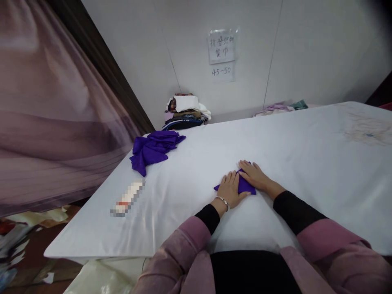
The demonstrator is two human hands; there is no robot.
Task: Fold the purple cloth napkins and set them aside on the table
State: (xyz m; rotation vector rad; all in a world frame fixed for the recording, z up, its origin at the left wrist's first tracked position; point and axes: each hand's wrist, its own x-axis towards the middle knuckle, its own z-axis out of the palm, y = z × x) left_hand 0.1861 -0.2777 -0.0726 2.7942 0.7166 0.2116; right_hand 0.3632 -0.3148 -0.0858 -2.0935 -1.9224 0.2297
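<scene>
A folded purple cloth napkin [245, 186] lies on the white-covered table, partly hidden under both hands. My left hand [229, 190] presses flat on its left part, fingers stretched out and pointing away from me. Across the napkin's upper right edge rests my right hand [255, 175], also flat, with its fingers reaching up and to the left. The two hands nearly meet over the cloth. One pointed corner pokes out left of my left hand, and another edge shows by my right fingertips.
Crumpled purple cloths [154, 147] lie at the table's far left. Nearer stands a blurred-out oblong object [128, 198]. Behind the white table [190, 188] are stacked clothes [185, 110] and more fabric [275, 108] by the wall. A pinkish curtain [61, 106] hangs at left.
</scene>
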